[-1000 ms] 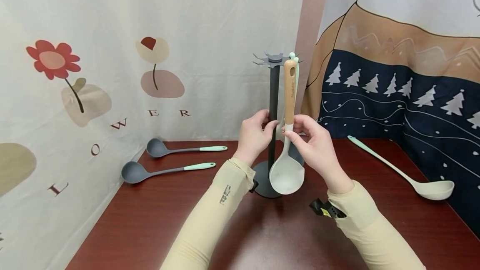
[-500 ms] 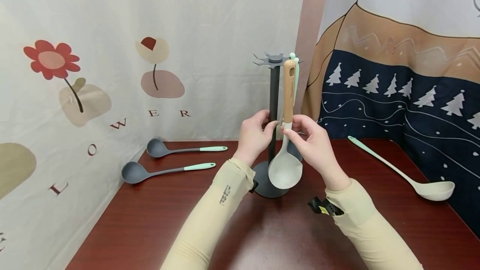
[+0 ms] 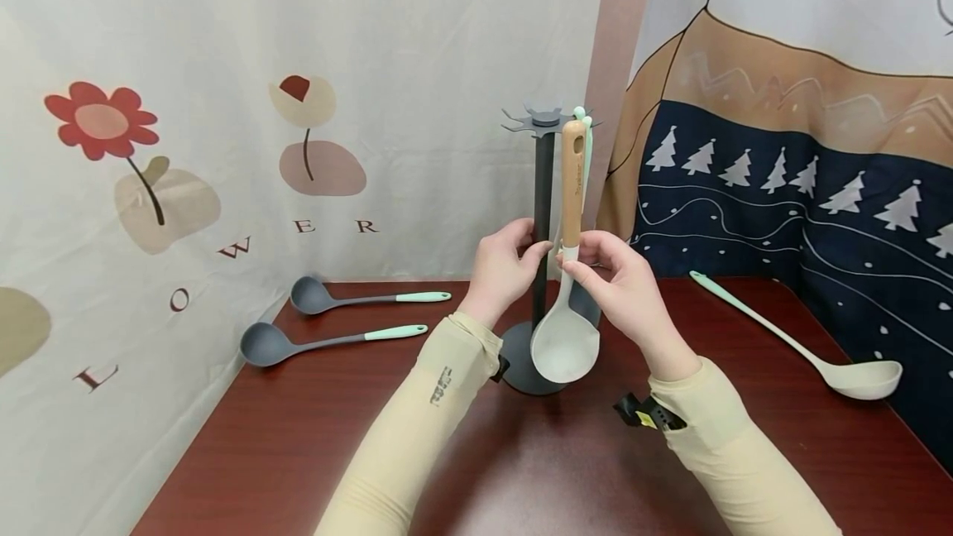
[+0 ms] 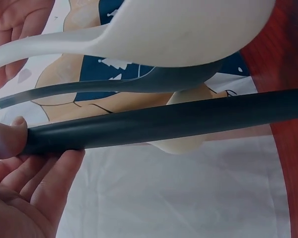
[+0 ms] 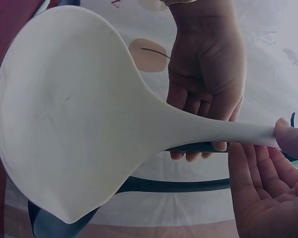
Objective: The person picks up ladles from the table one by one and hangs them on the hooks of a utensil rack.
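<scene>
My left hand holds the dark pole of a grey utensil stand with its thumb and fingers around it. Between thumb and fingers, my right hand pinches a ladle just below its wooden handle. This ladle is white, with a pouring lip, and stands upright in front of the pole, bowl down. Its handle top is level with the stand's hooked crown; whether it sits on a hook I cannot tell. Behind it hang mint-handled utensils, one with a dark bowl, mostly hidden.
Two grey ladles with mint handles, a rear one and a front one, lie on the table's left side. A cream ladle with a mint handle lies at the right. Printed curtains hang behind the reddish-brown table.
The ladle in my right hand has shifted slightly left, closer to the pole. My left hand keeps its hold on the pole.
</scene>
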The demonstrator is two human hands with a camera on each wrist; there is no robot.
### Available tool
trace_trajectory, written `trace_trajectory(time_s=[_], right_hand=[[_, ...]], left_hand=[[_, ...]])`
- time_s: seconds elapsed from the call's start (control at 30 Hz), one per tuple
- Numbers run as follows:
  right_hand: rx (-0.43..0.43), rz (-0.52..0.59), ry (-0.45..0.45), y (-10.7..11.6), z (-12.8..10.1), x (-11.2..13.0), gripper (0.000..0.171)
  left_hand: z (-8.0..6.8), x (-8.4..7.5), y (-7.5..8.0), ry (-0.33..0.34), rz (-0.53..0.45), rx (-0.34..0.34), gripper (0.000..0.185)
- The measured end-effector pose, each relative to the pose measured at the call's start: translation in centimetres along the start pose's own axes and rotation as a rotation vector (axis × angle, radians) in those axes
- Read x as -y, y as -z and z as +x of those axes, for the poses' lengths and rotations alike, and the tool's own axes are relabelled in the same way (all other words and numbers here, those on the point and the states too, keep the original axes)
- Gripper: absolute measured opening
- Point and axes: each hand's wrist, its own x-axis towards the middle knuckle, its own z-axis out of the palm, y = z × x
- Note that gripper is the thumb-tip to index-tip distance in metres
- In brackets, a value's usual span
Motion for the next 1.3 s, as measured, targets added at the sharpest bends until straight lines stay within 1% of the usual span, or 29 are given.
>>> trace_trajectory(time_s=[0.17,0.27,0.47,0.63,0.77,0.97,1.17,1.3], right_hand=[[0.013,0.003,-0.008,0.2,-0.1,0.1,0.026],[0.024,0.014,0.001,0.4,-0.2,0.0,0.027],[0.050,0.072,0.041,1.0,-0.7,-0.3,0.032],[0.078,0.097,0.071,1.7,-1.0,-0.7,0.032],[0.113,0.104,0.078,2.4,-1.4,-1.3,0.035],[0.153,0.054,0.076,3.6,-2.1,-2.0,0.042],[0.162,0.023,0.063,4.5,-2.8,-2.6,0.043],[0.155,-0.035,0.038,5.3,-3.3,-3.0,0.043]], left_hand=[[0.2,0.0,0.3,0.017,-0.020,0.038,0.022],[0.3,0.1,0.4,0.028,-0.055,0.060,0.022],[0.6,0.6,0.5,0.049,-0.137,0.112,0.021],[0.8,0.9,0.5,0.073,-0.183,0.148,0.021],[0.8,1.1,0.5,0.073,-0.216,0.154,0.021],[0.8,1.3,0.3,0.053,-0.223,0.147,0.020],[0.8,1.4,0.1,0.043,-0.240,0.131,0.018],[0.8,1.5,0.1,0.053,-0.268,0.126,0.017]])
